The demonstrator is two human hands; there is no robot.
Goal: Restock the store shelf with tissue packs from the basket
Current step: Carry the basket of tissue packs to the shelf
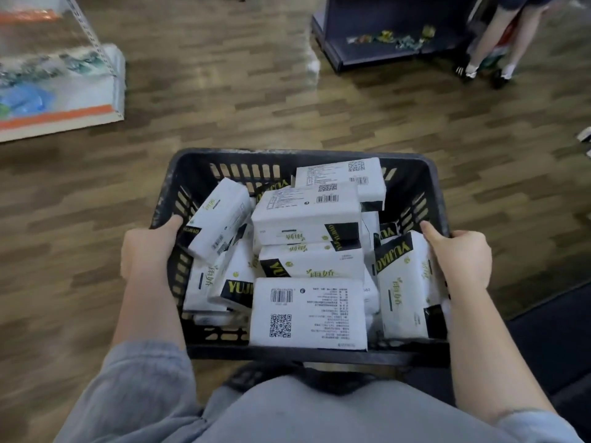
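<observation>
**Basket held in both hands, full of tissue packs**

Basket [412, 164] is dark plastic with slotted walls, held off the wood floor [256, 91] in front of the person's body. Left hand [148, 251] grips the left rim: thumb hooked over the top edge into the basket, fingers wrapped under and out of sight. Right hand [460, 257] grips the right rim the same way, thumb on the inside, fingers closed around the edge. Both forearms bare, grey sleeves [140, 388] pushed up.

Tissue packs [307, 215] all sit inside the basket, loosely piled, white wrappers with black and yellow print. Some lie label side up showing barcodes and QR codes; one near pack [308, 311] lies flat against the near wall. One pack [404, 282] stands on edge against the right wall, just beside the right thumb. Another pack [219, 215] leans tilted against the left wall, near the left thumb.

Shelf [64, 119] with an orange edge strip sits at upper left, blurred goods on it. A dark shelf unit [383, 27] stands upper right, small items on its base. Another person's legs [492, 39] are beside it.
</observation>
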